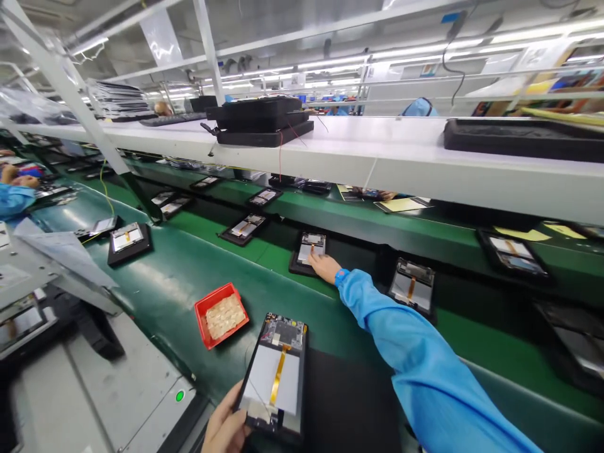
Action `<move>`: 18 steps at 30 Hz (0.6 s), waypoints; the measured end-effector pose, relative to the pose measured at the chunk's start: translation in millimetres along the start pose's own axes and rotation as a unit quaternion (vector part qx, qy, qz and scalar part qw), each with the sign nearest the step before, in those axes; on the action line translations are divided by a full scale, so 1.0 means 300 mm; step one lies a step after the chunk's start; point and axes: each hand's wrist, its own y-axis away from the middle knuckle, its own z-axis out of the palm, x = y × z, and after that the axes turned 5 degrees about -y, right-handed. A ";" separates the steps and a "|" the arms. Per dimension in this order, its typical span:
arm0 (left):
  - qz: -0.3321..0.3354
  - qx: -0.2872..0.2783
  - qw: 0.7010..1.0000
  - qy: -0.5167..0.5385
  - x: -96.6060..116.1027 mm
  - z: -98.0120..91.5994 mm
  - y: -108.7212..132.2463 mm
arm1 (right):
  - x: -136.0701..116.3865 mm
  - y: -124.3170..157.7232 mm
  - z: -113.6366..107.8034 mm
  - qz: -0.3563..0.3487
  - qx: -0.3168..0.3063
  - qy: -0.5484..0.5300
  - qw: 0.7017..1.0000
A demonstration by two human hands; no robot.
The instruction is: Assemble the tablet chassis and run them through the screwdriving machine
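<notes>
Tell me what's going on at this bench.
A person's left hand holds an opened tablet at the near edge of the green bench, its circuit board and gold ribbon showing. The blue-sleeved right hand reaches to a second opened tablet further away; whether it grips it is unclear. A red tray of pale pieces sits left of the held one.

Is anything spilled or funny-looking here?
Nothing looks spilled: the pale pieces sit inside the red tray. The tablet in the left hand shows its insides, which may look odd, but other tablets along the green strip look open too.
</notes>
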 end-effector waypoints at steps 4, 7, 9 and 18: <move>0.039 -0.038 0.999 -0.001 0.051 0.090 -0.129 | 0.009 -0.051 -0.049 0.052 0.051 0.007 0.997; 0.052 -0.086 0.995 -0.006 0.089 0.172 -0.247 | 0.056 -0.089 -0.147 0.095 0.075 0.002 0.993; 0.057 -0.127 0.990 -0.013 0.113 0.237 -0.332 | 0.093 -0.086 -0.232 0.103 0.098 -0.005 0.990; 0.130 -0.132 0.970 -0.157 0.197 0.640 -0.712 | 0.103 0.251 -0.544 0.029 0.266 -0.019 0.963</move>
